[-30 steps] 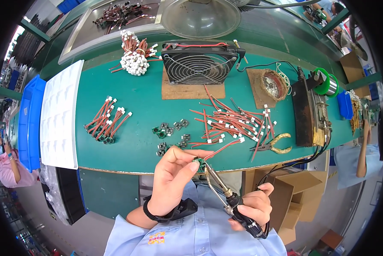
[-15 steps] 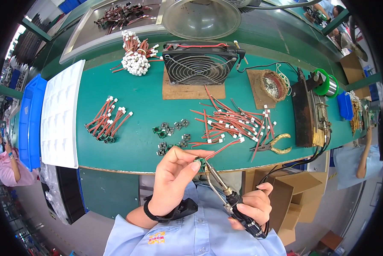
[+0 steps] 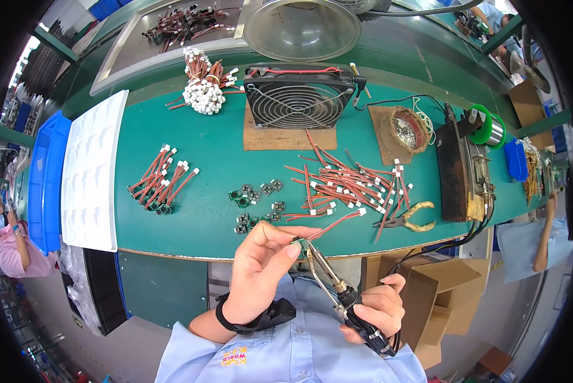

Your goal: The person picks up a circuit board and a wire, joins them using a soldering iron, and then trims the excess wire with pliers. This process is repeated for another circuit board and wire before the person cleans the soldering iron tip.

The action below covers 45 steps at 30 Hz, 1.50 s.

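Observation:
Between the thumb and fingers of my left hand (image 3: pixel 259 268) is a small green circuit board (image 3: pixel 301 246), held just past the table's near edge. A red-and-black cable (image 3: pixel 339 223) with a white connector runs from the board toward the right. My right hand (image 3: pixel 379 313) is closed round the black handle of a soldering iron (image 3: pixel 328 268), which has a thin metal feed tube along its side. The iron's tip is at the board, by the cable's end; whether it touches is too small to tell. Several loose circuit boards (image 3: pixel 251 191) lie beyond my left hand.
Loose cables (image 3: pixel 347 185) are heaped beyond the iron, with pliers (image 3: pixel 407 219) beside them. Boards with cables attached (image 3: pixel 162 182) lie left. A fan (image 3: pixel 299 99), a tip-cleaning dish (image 3: pixel 409 129), a solder spool (image 3: pixel 489 126) and a white tray (image 3: pixel 91 172) surround the work area.
Both hands stay almost in place, with the iron's tip still at the board. My right hand has shifted very slightly left.

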{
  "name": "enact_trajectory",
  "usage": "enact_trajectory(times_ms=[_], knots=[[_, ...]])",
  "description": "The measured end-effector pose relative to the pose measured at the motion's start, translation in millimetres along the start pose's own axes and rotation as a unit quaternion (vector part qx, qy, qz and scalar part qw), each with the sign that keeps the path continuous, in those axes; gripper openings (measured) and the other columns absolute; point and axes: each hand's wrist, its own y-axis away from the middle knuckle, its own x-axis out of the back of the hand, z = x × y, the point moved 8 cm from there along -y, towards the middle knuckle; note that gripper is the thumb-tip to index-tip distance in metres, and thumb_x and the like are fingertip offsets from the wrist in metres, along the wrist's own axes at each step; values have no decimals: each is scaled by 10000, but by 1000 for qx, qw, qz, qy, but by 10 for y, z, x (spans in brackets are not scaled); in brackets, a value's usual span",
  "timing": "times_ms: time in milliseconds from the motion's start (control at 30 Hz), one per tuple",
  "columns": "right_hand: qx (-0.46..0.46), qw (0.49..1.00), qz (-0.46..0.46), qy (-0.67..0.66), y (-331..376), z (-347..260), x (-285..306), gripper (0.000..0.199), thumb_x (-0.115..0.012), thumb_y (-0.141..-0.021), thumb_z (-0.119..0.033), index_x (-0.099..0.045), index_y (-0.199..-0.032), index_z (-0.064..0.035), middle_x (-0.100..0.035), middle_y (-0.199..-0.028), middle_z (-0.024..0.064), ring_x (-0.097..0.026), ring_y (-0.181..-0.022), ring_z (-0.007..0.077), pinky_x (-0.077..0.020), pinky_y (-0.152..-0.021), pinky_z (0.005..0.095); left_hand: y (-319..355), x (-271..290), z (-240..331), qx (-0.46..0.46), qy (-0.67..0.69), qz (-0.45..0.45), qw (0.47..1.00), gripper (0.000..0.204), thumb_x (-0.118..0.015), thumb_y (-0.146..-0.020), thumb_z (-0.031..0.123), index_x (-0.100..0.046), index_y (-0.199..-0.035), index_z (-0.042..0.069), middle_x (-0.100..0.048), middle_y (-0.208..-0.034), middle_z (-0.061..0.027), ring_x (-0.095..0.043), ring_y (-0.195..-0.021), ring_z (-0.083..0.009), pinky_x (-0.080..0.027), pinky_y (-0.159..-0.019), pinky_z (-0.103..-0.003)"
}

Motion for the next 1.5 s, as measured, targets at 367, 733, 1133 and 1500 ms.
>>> enact_trajectory(times_ms=[367, 733, 1133, 1500], knots=[[26, 999, 10, 27, 39, -29, 16, 434, -789, -639, -364, -638, -988, -155, -585, -660, -18, -549, -589, 151, -343, -775, 393, 21, -13, 72, -37, -77, 29, 996, 80, -525, -900, 32, -463, -947, 52, -606, -1124, -233, -587, -1060, -250, -437, -918, -363], [-58, 978, 189, 64, -63, 301, 405, 410, -656, -835, -227, -541, -1193, -65, -575, -1023, 108, -562, -842, 161, -381, -876, 412, 33, 89, 49, 41, 59, 6, 997, 64, -542, -913, 48, -479, -924, 56, -608, -1147, -219, -586, -1021, -197, -438, -842, -296], [-218, 925, 183, 251, -442, 1198, 503, 443, -638, -831, -31, -534, -1261, -11, -597, -1056, 68, -567, -937, 166, -446, -851, 282, 107, 13, 54, 102, 88, -6, 991, 98, -556, -866, 94, -469, -892, 57, -621, -1062, -229, -572, -979, -240, -402, -911, -389], [16, 997, 75, -16, -76, -7, 278, 391, -767, -684, -350, -658, -1000, -148, -583, -688, -7, -564, -623, 130, -337, -828, 371, 22, 44, 44, 9, -20, 0, 1000, 79, -510, -904, 9, -448, -939, 42, -602, -1140, -231, -547, -935, -127, -427, -825, -300]])
